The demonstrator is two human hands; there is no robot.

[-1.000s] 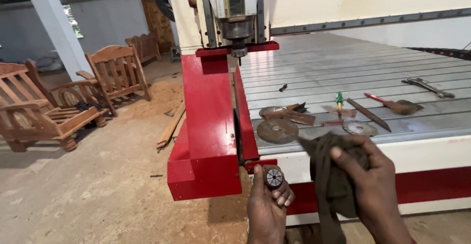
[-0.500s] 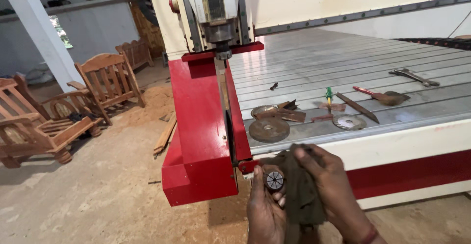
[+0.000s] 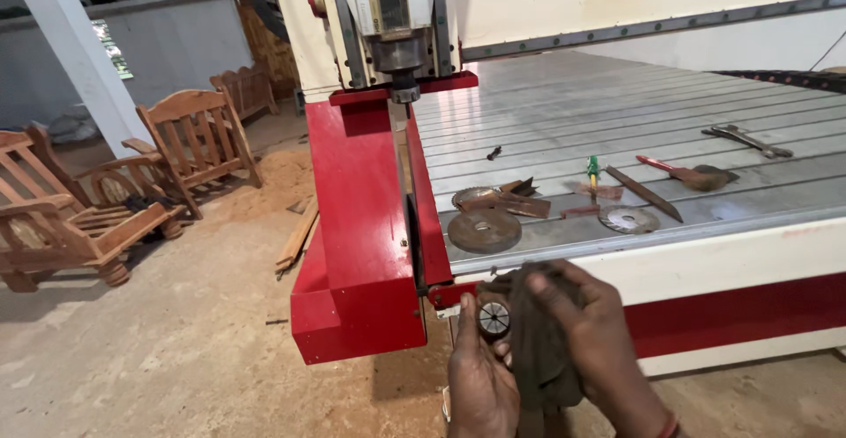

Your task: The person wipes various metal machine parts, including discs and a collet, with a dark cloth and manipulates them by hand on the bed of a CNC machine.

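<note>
Head view, looking down past the machine's ribbed counter (image 3: 634,112). Left hand (image 3: 480,376) gripping a small round slotted metal collet (image 3: 493,317) between fingers and thumb, just below the counter's front edge. Right hand (image 3: 586,337) closing on a dark rag (image 3: 538,350), pressing it against the collet's side. Lying on the counter beyond: rusty discs (image 3: 484,229), a green-handled screwdriver (image 3: 593,172), a wrench (image 3: 745,139). Wooden chairs (image 3: 198,138) standing well apart at left.
</note>
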